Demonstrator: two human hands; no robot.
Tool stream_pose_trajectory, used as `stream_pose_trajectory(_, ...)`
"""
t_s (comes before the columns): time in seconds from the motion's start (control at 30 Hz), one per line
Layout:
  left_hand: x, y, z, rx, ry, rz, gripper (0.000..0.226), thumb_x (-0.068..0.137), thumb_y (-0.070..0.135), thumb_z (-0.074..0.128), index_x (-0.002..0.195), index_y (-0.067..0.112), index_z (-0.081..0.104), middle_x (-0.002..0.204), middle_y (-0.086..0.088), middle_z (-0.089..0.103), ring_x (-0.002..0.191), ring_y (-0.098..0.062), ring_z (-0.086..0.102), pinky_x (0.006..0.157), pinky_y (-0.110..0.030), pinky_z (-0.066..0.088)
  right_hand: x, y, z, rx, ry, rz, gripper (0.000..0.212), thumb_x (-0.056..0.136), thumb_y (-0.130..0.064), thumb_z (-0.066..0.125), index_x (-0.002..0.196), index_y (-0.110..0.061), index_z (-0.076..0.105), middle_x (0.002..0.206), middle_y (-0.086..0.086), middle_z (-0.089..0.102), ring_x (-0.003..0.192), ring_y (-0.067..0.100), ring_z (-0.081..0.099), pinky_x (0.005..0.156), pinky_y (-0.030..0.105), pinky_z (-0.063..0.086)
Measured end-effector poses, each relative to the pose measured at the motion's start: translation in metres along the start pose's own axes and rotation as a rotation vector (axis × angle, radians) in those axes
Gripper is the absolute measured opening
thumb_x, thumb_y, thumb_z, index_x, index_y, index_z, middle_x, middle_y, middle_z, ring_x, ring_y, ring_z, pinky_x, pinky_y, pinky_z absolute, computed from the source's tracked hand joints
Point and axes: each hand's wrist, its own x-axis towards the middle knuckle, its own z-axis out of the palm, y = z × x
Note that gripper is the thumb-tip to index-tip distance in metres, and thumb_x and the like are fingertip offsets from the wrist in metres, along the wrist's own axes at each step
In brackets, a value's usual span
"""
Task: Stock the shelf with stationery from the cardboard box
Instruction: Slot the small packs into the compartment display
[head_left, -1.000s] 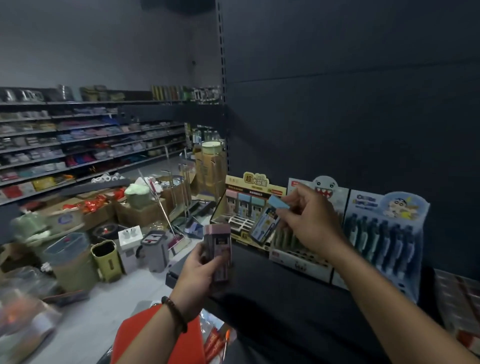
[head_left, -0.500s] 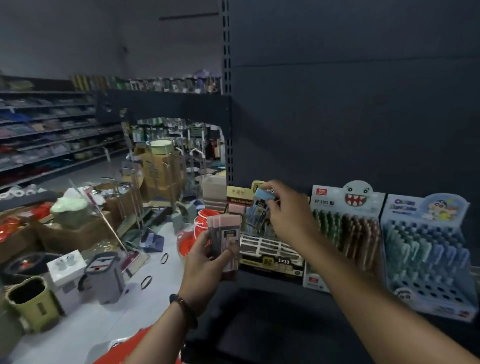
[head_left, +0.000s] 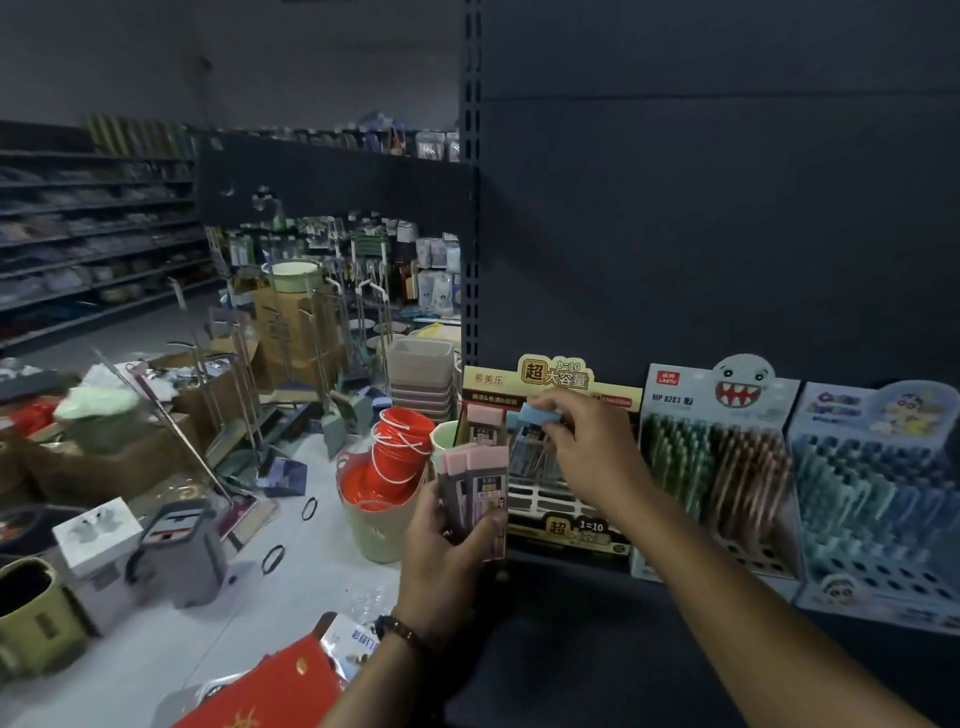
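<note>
A person's left hand (head_left: 441, 551) grips upright pink-capped grey refill cases (head_left: 475, 483) before the dark metal shelf (head_left: 571, 623), while the outstretched right hand (head_left: 592, 457) pinches a blue-capped case (head_left: 537, 415), standing cap-up, in the yellow cardboard display tray (head_left: 582, 535).

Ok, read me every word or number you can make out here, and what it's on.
"超大容量", "1=10": yellow display box header.
"希美乐": same header, left.
"1=10": its lower front.
"LANTU", "MP 8283": monster-face pen display.
Unreadable: cartoon pen display title; pink-capped packs in left hand; blue-capped pack in right hand.
</note>
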Motion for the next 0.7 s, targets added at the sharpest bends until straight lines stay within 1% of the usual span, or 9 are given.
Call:
stream_pose_trajectory(0.1, -0.001, -0.001, -0.001, -0.018, -0.021, -0.017, 0.046, 0.094, 0.003, 0.073, 0.132, 0.021, 0.057, 0.116, -0.005, 0.077, 0.100, -0.029, 0.076, 0.069, -0.043, 0.066, 0.006, -0.002, 0.002, -0.038, 0.003, -0.007, 0.035, 0.103, -0.007, 0.064, 0.129, -0.028, 0.072, 0.129, -0.006, 0.071, 0.090, 0.010, 0.069, 0.075, 0.028, 0.059)
stream_pose_trajectory(0.2, 0.001, -0.005, -0.004, -0.034, -0.020, -0.040, 0.046, 0.095, 0.009, 0.074, 0.135, 0.022, 0.056, 0.117, -0.007, 0.076, 0.098, -0.035, 0.076, 0.064, -0.048, 0.063, 0.012, -0.008, 0.007, -0.150, -0.007, -0.041, 0.036, 0.101, -0.005, 0.066, 0.132, -0.023, 0.072, 0.133, -0.003, 0.068, 0.118, 0.016, 0.062, 0.103, 0.034, 0.053)
stream_pose_trajectory(0.23, 0.001, -0.005, -0.004, -0.035, -0.020, -0.048, 0.046, 0.095, 0.010, 0.074, 0.135, 0.024, 0.056, 0.117, -0.008, 0.076, 0.097, -0.036, 0.075, 0.063, -0.048, 0.062, 0.013, -0.009, 0.009, -0.177, -0.006, -0.047, 0.038, 0.100, -0.004, 0.066, 0.133, -0.023, 0.071, 0.133, -0.002, 0.067, 0.122, 0.017, 0.060, 0.108, 0.033, 0.049)
stream_pose_trajectory(0.37, 0.000, -0.005, -0.004, -0.008, -0.025, -0.052, 0.045, 0.095, 0.013, 0.074, 0.133, 0.029, 0.056, 0.117, -0.005, 0.075, 0.097, -0.032, 0.075, 0.063, -0.046, 0.061, 0.011, -0.009, 0.016, -0.239, -0.003, -0.067, 0.035, 0.102, -0.008, 0.065, 0.135, -0.019, 0.070, 0.121, -0.002, 0.060, 0.105, 0.009, 0.049, 0.099, 0.023, 0.045)
stream_pose_trajectory(0.43, 0.001, -0.005, -0.005, 0.012, -0.026, -0.048, 0.046, 0.094, 0.014, 0.075, 0.133, 0.031, 0.056, 0.118, -0.002, 0.075, 0.100, -0.030, 0.074, 0.065, -0.046, 0.062, 0.008, -0.007, 0.018, -0.276, -0.013, -0.083, 0.031, 0.103, -0.011, 0.065, 0.132, -0.017, 0.072, 0.112, -0.005, 0.053, 0.097, 0.008, 0.050, 0.088, 0.021, 0.045)
stream_pose_trajectory(0.5, 0.001, -0.002, -0.004, 0.016, -0.027, -0.046, 0.046, 0.094, 0.012, 0.075, 0.132, 0.031, 0.056, 0.116, 0.001, 0.075, 0.100, -0.028, 0.074, 0.065, -0.045, 0.063, 0.008, -0.006, 0.017, -0.296, -0.031, -0.085, 0.031, 0.103, -0.014, 0.065, 0.133, -0.017, 0.072, 0.109, -0.007, 0.050, 0.094, 0.008, 0.051, 0.083, 0.021, 0.046)
stream_pose_trajectory(0.57, 0.001, -0.002, -0.004, 0.009, -0.038, -0.048, 0.046, 0.095, 0.011, 0.073, 0.133, 0.031, 0.056, 0.117, 0.001, 0.075, 0.099, -0.027, 0.075, 0.064, -0.045, 0.062, 0.006, -0.008, 0.012, -0.265, -0.038, -0.075, 0.033, 0.104, -0.018, 0.064, 0.136, -0.020, 0.070, 0.110, -0.009, 0.050, 0.097, 0.007, 0.050, 0.085, 0.021, 0.043)
stream_pose_trajectory(0.67, 0.002, -0.003, -0.004, 0.003, -0.051, -0.038, 0.045, 0.096, 0.010, 0.072, 0.133, 0.030, 0.056, 0.119, -0.003, 0.075, 0.101, -0.031, 0.075, 0.066, -0.047, 0.062, -0.004, -0.014, -0.002, -0.110, -0.020, -0.109, 0.035, 0.104, -0.029, 0.063, 0.139, -0.027, 0.067, 0.110, -0.016, 0.059, 0.102, 0.005, 0.056, 0.094, 0.028, 0.050)
stream_pose_trajectory(0.7, 0.002, -0.002, -0.004, 0.007, -0.050, -0.029, 0.045, 0.096, 0.009, 0.072, 0.133, 0.029, 0.056, 0.120, -0.004, 0.075, 0.104, -0.032, 0.075, 0.069, -0.049, 0.062, -0.008, -0.015, -0.006, -0.040, -0.036, -0.129, 0.033, 0.103, -0.034, 0.065, 0.135, -0.029, 0.069, 0.107, -0.018, 0.063, 0.100, 0.002, 0.059, 0.092, 0.029, 0.052)
